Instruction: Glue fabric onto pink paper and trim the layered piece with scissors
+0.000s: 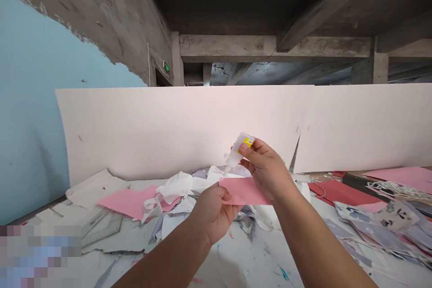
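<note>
In the head view, my left hand [216, 211] pinches the left end of a pink paper strip [246, 191], thumb on top and fingers beneath. The strip is held up above the table. My right hand [266, 166] is wrapped round a white glue bottle [239, 148] with a yellow label, tilted with its nozzle down. The nozzle tip points at the strip's upper left edge; I cannot tell whether it touches. My right hand and wrist cover part of the strip's right end.
Crumpled white paper scraps [182, 186] lie behind my hands, with pink paper [130, 202] to the left. Patterned paper pieces [388, 225], red paper [347, 195] and white string [398, 189] lie on the right. A tall white board [182, 130] stands across the back of the table [249, 252].
</note>
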The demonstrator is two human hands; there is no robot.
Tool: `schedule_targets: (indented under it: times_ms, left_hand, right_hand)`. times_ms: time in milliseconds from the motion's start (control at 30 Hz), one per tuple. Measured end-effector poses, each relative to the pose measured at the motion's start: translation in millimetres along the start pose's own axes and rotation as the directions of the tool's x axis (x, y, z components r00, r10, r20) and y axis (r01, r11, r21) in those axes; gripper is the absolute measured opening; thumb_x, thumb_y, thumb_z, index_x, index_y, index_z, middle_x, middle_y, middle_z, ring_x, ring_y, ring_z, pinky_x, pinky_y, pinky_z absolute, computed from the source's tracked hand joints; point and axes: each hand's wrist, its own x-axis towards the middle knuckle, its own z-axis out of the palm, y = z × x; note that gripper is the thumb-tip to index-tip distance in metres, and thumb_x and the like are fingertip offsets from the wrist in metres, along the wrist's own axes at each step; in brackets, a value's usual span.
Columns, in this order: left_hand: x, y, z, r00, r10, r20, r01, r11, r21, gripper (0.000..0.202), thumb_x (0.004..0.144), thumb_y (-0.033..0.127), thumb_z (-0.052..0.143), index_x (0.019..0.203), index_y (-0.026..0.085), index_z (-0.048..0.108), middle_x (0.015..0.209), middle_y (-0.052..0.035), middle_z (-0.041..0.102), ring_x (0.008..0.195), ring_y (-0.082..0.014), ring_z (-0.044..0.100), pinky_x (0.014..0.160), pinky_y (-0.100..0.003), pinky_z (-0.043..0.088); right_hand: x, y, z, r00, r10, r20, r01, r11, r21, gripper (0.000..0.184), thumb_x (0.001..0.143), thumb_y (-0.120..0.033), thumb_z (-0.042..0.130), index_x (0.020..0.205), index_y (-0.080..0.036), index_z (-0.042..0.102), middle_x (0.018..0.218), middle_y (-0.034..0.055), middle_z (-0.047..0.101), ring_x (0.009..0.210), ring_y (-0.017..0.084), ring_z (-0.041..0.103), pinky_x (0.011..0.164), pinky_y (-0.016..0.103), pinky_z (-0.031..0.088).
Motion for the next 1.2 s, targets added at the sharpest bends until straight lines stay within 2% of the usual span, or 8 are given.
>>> schedule_targets:
  times_ms: [167,400,533,700,867,1067,1133,1200]
  left_hand:
    - [8.4,-7.1,-6.9,0.999,-0.019,-0.048,0.024,0.995,0.093,0.035,0.052,-0.007,0.038,0.078,0.013,0.051,0.083,-0.0085,0.061,0.084,-0.0203,0.061,0.076,-0.034,0.050]
    - [7.4,-9.9,-7.7,0.997,0.046,-0.055,-0.040,0.993,0.111,0.032,0.054,-0.007,0.038,0.074,0.014,0.051,0.080,-0.0077,0.061,0.082,-0.0189,0.061,0.076,-0.033,0.050]
    - [8.4,-13.7,-9.3,0.990,0.087,-0.111,-0.077,0.993,0.090,0.029,0.055,-0.007,0.038,0.070,0.015,0.049,0.075,-0.0066,0.061,0.076,-0.0169,0.062,0.073,-0.031,0.051]
    - [9.5,-14.9,-8.8,0.989,0.095,-0.112,-0.084,0.992,0.092,0.032,0.054,-0.007,0.039,0.076,0.013,0.051,0.079,-0.0080,0.061,0.076,-0.0158,0.062,0.075,-0.028,0.050]
    - [8.1,-13.8,-8.5,0.997,0.061,-0.047,-0.057,0.995,0.080,0.032,0.058,-0.004,0.041,0.083,0.013,0.051,0.089,-0.0099,0.062,0.084,-0.0200,0.061,0.077,-0.034,0.050]
    - [3.7,-10.8,-4.6,0.993,-0.014,-0.119,0.019,0.999,0.049,0.021,0.067,0.007,0.044,0.086,0.011,0.051,0.087,-0.0126,0.062,0.078,-0.0216,0.063,0.070,-0.037,0.051]
    - [3.7,-9.9,-4.5,0.994,-0.013,-0.112,0.014,1.000,0.014,0.016,0.073,0.016,0.044,0.087,0.011,0.051,0.085,-0.0120,0.062,0.077,-0.0216,0.063,0.070,-0.038,0.051]
    - [4.2,-9.5,-5.4,0.995,-0.012,-0.103,0.010,1.000,-0.024,0.022,0.078,0.027,0.043,0.089,0.011,0.052,0.086,-0.0125,0.062,0.078,-0.0223,0.063,0.071,-0.038,0.051]
  right_hand:
    - [8.1,10.4,-6.4,0.999,0.013,0.037,-0.010,0.998,-0.062,0.019,0.067,-0.032,0.063,0.079,-0.018,0.058,0.073,-0.0011,0.056,0.069,0.013,0.051,0.068,0.028,0.039]
    - [8.3,16.8,-7.0,1.000,0.018,0.008,-0.016,0.986,-0.167,0.018,0.068,-0.032,0.062,0.077,-0.018,0.058,0.071,-0.0019,0.056,0.067,0.012,0.048,0.067,0.028,0.036]
    - [5.5,16.5,-5.6,0.999,0.037,0.031,-0.028,0.968,-0.251,0.017,0.069,-0.033,0.060,0.077,-0.019,0.057,0.074,-0.0017,0.058,0.069,0.014,0.050,0.064,0.028,0.035]
    - [5.3,17.8,-6.5,0.997,0.051,0.062,-0.031,0.955,-0.294,0.018,0.069,-0.035,0.060,0.078,-0.019,0.058,0.075,-0.0010,0.058,0.071,0.015,0.051,0.064,0.028,0.035]
    - [5.5,18.9,-6.9,0.998,0.032,0.060,-0.013,0.955,-0.296,0.020,0.070,-0.036,0.059,0.079,-0.019,0.058,0.075,-0.0009,0.057,0.071,0.015,0.049,0.064,0.027,0.035]
    - [6.7,20.1,-7.4,0.998,0.018,0.064,0.001,0.958,-0.285,0.020,0.069,-0.037,0.059,0.079,-0.020,0.058,0.076,-0.0011,0.058,0.070,0.015,0.050,0.064,0.028,0.035]
    - [7.4,21.0,-7.7,0.998,0.027,0.063,-0.008,0.958,-0.287,0.020,0.068,-0.037,0.060,0.078,-0.020,0.057,0.075,-0.0008,0.058,0.070,0.015,0.051,0.063,0.028,0.036]
    - [8.1,22.2,-8.0,0.998,0.031,0.061,-0.011,0.956,-0.292,0.021,0.066,-0.038,0.061,0.076,-0.020,0.057,0.072,-0.0005,0.058,0.069,0.016,0.051,0.062,0.029,0.037]
